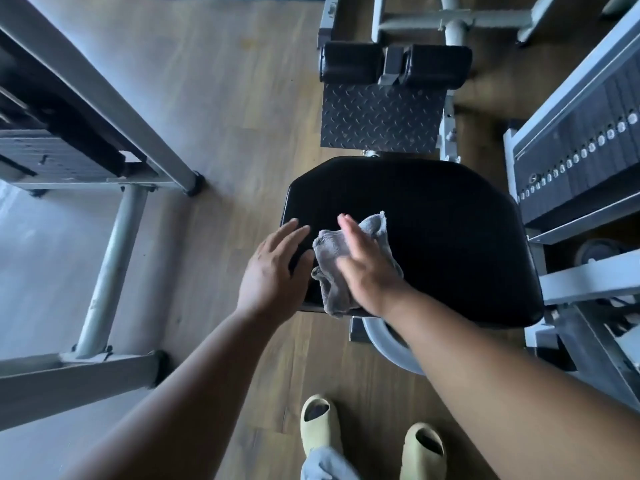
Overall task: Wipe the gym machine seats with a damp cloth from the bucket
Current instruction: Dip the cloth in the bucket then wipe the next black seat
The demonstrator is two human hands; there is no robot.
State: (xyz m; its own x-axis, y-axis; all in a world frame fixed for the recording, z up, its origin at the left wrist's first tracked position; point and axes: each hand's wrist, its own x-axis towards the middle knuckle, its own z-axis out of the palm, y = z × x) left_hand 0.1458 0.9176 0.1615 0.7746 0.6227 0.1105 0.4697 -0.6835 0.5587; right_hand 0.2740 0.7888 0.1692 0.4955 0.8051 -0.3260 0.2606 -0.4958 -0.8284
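Observation:
A black padded machine seat (450, 237) fills the middle of the view. A grey cloth (329, 258) lies crumpled on the seat's near left part. My right hand (363, 265) presses flat on the cloth with straight fingers. My left hand (273, 268) rests on the seat's left edge beside the cloth, fingers straight and spread. No bucket is in view.
Beyond the seat are a diamond-plate footrest (381, 116) and two black roller pads (349, 62). A weight stack (581, 147) stands at the right. A grey machine frame (114, 258) occupies the left. Wooden floor (225, 116) lies between; my two sandalled feet (318, 424) stand below.

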